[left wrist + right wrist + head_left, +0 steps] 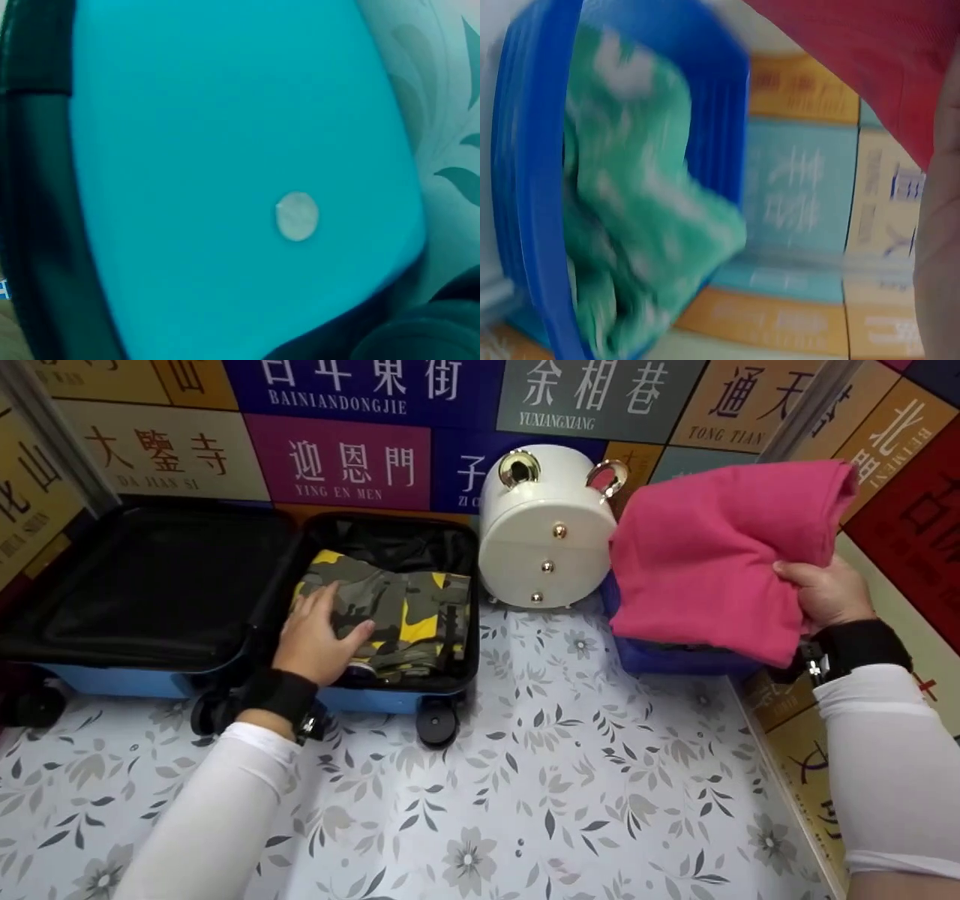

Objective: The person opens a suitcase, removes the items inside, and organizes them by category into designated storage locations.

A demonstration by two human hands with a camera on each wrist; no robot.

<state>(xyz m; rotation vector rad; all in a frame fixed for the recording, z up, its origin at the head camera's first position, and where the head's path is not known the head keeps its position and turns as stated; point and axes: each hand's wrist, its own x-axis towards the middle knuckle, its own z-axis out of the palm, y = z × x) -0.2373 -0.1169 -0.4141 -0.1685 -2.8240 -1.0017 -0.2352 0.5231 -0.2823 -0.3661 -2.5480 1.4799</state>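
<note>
My left hand rests on a folded camouflage garment in grey, black and yellow, its fingers spread. The garment lies in the right half of an opened blue suitcase; that suitcase's blue shell fills the left wrist view. Over on the right, my right hand grips the edge of a folded pink cloth, thumb on the near face. The cloth is held up above a blue basket. In the right wrist view, a green and white patterned cloth lies inside the basket.
Between suitcase and basket stands a round white box with gold knobs and ear-like rings. The suitcase's other half lies black-lined at the left. A flower-patterned surface spreads in front; panels with lettering stand behind.
</note>
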